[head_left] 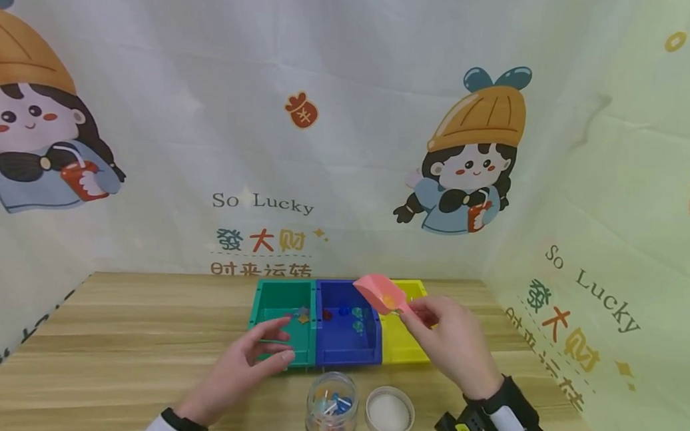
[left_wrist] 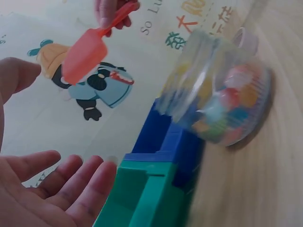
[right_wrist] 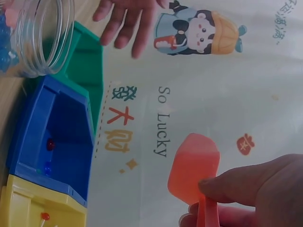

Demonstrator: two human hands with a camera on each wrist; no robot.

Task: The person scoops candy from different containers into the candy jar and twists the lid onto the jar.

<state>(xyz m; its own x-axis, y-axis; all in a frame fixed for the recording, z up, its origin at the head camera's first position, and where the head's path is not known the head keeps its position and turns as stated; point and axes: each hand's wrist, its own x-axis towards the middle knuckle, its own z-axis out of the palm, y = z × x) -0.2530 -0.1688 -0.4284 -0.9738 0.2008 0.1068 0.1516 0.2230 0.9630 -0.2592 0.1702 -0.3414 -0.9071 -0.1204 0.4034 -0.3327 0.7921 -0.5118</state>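
My right hand (head_left: 459,344) pinches the handle of a pink scoop (head_left: 374,289), which is raised over the blue bin (head_left: 347,357) and yellow bin (head_left: 405,354). A small yellowish piece shows in the scoop in the head view. With fingers spread and relaxed, my left hand (head_left: 244,362) hovers at the front of the green bin (head_left: 258,296), holding nothing. In front of the bins stands an uncapped clear jar (head_left: 331,418) of small colourful pieces. Its rim faces up.
Beside the jar on the wooden table (head_left: 149,349) lies a round white lid (head_left: 390,412). A few small pieces sit in the green and blue bins, and a red-headed piece (right_wrist: 45,216) lies in the yellow one. Printed cloth (head_left: 356,143) hangs behind and at the sides.
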